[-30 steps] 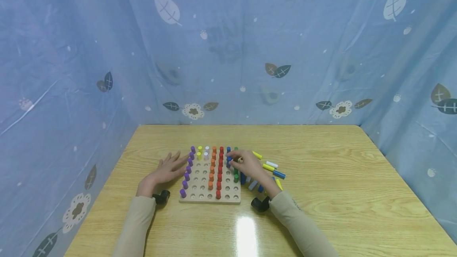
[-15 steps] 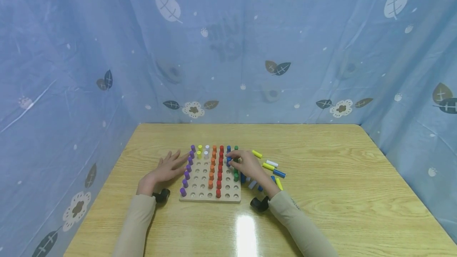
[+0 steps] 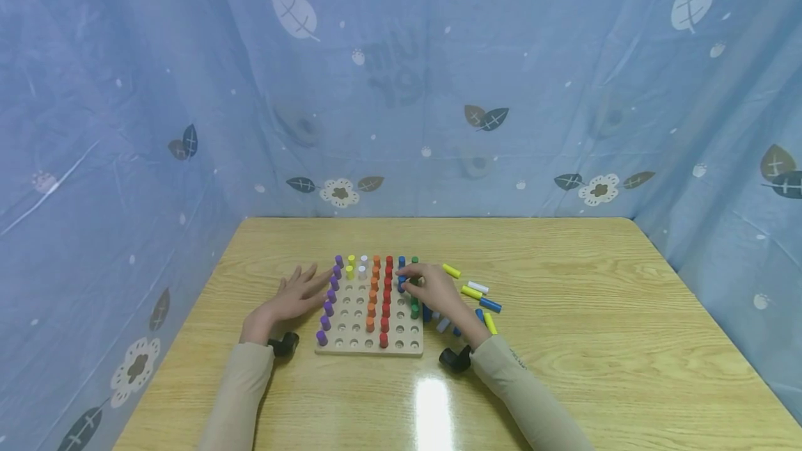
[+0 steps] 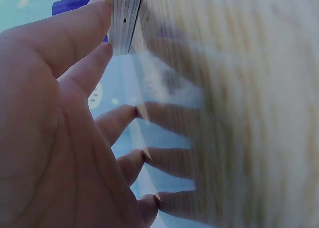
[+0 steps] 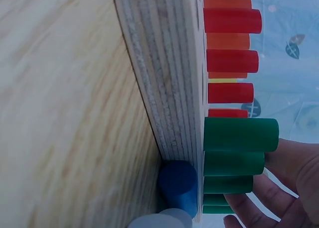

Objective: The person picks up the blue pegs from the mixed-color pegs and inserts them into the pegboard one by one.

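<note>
A wooden pegboard (image 3: 347,349) lies on the table with columns of coloured pegs standing in its holes. My left hand (image 3: 294,296) lies with fingers spread beside the board. In the left wrist view, its thumb and forefinger touch the board's edge (image 4: 122,24), and the other fingertips rest on the table. Over the board's right part, my right hand (image 3: 438,291) pinches a blue peg (image 3: 402,286) between thumb and fingers in the blue column. Green pegs (image 5: 241,134) partly cover those fingers in the right wrist view, and the blue peg is hidden there.
To the right of the board lie loose pegs: yellow pegs (image 3: 471,292), a white peg (image 3: 478,287) and blue pegs (image 3: 491,305). Some are partly under the right forearm. A patterned blue curtain (image 3: 401,89) hangs behind the wooden table (image 3: 595,312).
</note>
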Demonstrator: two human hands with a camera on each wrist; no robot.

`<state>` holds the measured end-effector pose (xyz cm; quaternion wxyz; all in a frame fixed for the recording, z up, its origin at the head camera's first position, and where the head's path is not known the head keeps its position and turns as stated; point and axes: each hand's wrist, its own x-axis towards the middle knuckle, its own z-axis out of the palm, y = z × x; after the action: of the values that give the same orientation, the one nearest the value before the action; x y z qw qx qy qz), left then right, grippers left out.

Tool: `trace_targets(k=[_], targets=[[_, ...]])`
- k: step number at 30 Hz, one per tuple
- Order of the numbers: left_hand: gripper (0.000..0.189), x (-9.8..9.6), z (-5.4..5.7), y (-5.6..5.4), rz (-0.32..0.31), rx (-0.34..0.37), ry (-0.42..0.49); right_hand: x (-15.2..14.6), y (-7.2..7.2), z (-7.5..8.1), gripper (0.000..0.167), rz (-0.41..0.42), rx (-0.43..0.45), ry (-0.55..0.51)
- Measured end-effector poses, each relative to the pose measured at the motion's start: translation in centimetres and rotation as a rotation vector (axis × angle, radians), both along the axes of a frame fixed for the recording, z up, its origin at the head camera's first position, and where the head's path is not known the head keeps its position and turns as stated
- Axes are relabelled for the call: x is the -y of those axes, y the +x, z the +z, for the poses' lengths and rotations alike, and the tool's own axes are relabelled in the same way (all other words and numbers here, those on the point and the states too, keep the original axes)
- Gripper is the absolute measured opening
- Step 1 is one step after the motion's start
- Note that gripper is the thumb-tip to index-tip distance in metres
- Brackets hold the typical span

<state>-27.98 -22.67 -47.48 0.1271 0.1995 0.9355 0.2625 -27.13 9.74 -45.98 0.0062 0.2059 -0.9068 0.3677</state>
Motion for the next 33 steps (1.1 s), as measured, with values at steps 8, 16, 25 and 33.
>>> trace_targets(k=[8,16,25,33], targets=[[0.060,-0.06,0.26,0.16,0.009,0.012,-0.005,0.00,-0.01,-0.04,0.026,0.006,0.002,0.007],[0.059,-0.14,0.26,0.22,0.008,0.011,-0.009,0.13,0.05,0.01,0.026,-0.002,-0.004,0.006],[0.059,-0.08,0.13,0.15,0.001,-0.005,0.000,0.08,0.15,0.35,0.026,-0.005,0.011,0.008],[0.059,-0.09,0.01,0.09,0.002,-0.004,-0.002,0.03,0.11,-0.07,0.026,-0.003,-0.003,0.009]])
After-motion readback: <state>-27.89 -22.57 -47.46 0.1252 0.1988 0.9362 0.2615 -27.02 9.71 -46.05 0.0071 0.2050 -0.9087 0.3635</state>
